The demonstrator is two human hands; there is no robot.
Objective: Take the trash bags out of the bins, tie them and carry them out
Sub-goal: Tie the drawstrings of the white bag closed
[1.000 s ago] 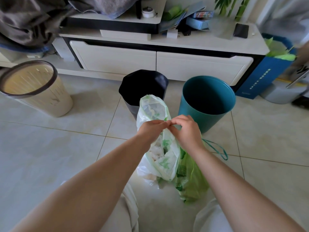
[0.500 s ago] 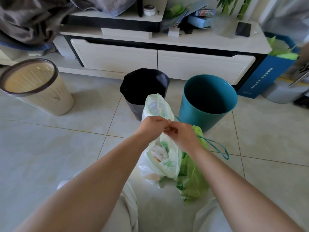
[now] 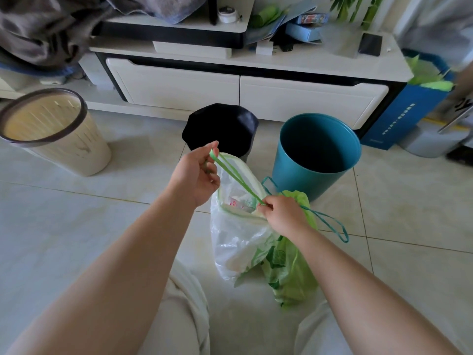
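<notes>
Two trash bags (image 3: 240, 242) lie before three bins (image 3: 314, 155) on floor (image 3: 76, 226).

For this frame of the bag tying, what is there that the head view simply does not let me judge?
- Contents of the white bag: only blurred scraps show through its open mouth.
- Green bag: whether it is tied; the right hand covers its neck.
- Black bin and teal bin: bottoms lost in shadow.
- Blue box: print too small to read.
- Left hand: its hold on the green drawstring is partly hidden by its fingers.

Bare floor (image 3: 64, 226) leftward; black bin (image 3: 220, 126), teal bin (image 3: 314, 170) ahead.
</notes>
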